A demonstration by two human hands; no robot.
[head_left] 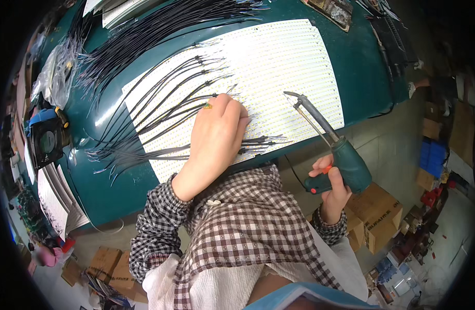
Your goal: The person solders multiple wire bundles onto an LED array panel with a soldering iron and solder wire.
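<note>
A pistol-grip soldering gun [351, 166] with a dark green body is in my right hand [334, 194], its fingers wrapped round the handle near a red trigger. The gun's long barrel points up and left, and its tip sits above a white sheet of LED strip boards [294, 62]. My left hand [219, 129] rests over that sheet, fingers bent and closed, fingertips mostly hidden. Black cables [167, 101] with stripped, thin wire ends lie across the boards and pass under this hand. Another few cables [196, 154] run beneath its wrist.
A thick bundle of black cables [160, 33] lies along the back of the green table [111, 194]. Plastic bags [55, 75], a black fan-like device [45, 137] and white sheets [56, 199] are at left. Cardboard boxes [374, 217] stand on the floor to the right.
</note>
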